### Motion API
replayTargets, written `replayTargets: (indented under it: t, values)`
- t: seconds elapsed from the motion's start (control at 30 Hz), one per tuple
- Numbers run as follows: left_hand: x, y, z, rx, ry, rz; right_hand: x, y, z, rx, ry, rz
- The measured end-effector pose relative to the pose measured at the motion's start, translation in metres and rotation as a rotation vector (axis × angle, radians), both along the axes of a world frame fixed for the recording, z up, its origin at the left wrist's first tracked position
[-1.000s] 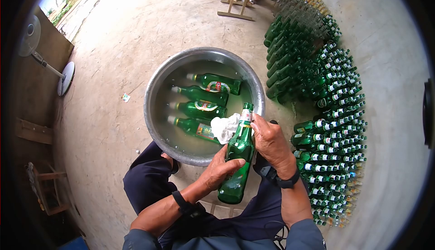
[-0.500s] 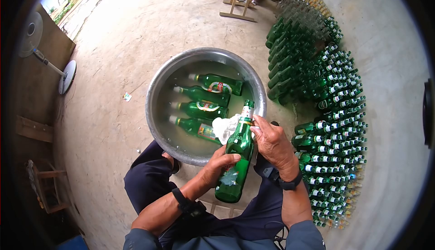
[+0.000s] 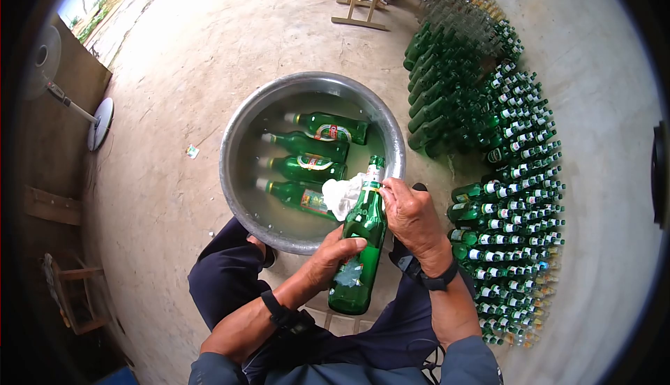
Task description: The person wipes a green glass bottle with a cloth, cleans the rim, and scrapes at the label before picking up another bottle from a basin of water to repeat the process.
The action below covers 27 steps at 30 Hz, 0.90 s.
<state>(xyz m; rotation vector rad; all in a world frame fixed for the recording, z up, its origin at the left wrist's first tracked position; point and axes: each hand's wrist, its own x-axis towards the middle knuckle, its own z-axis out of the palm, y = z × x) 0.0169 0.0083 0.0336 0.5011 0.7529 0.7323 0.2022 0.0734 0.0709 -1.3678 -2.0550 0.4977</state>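
My left hand [image 3: 335,256] is wrapped round the lower body of a green glass beer bottle [image 3: 363,235], which is tilted with its neck over the basin rim. Some torn label remains on the bottle's body. At the neck, my right hand [image 3: 413,214] is closed on a white cloth [image 3: 342,195] that passes behind the bottle. Part of the cloth hangs out on the left side. Below the cloth is a metal basin [image 3: 234,207] of murky water, in which several green bottles [image 3: 328,128] lie side by side.
Rows of standing green bottles [image 3: 502,210] line the wall on the right, with dusty ones [image 3: 440,99] farther back. A person sits on a wooden stool [image 3: 359,22] beyond the basin. On the left stand a fan [image 3: 102,123] and a small wooden chair [image 3: 80,273].
The camera view has shifted slightly, moving the basin and bottles a little left in the picture. Both hands keep their hold, the bottle and cloth staying together.
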Motion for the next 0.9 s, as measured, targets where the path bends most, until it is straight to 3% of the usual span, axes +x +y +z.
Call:
replayTargets:
  t: [0.27,0.4,0.9]
  values:
    - [-0.001,0.000,-0.002,0.061,0.038,-0.010,-0.008,0.001,-0.009,0.050,0.100,-0.096]
    - [-0.007,0.000,0.000,-0.036,-0.050,-0.034,-0.008,0.002,-0.007,-0.036,0.139,-0.201]
    - [-0.008,-0.002,-0.006,-0.082,-0.126,-0.045,-0.005,0.003,-0.003,-0.190,0.284,-0.175]
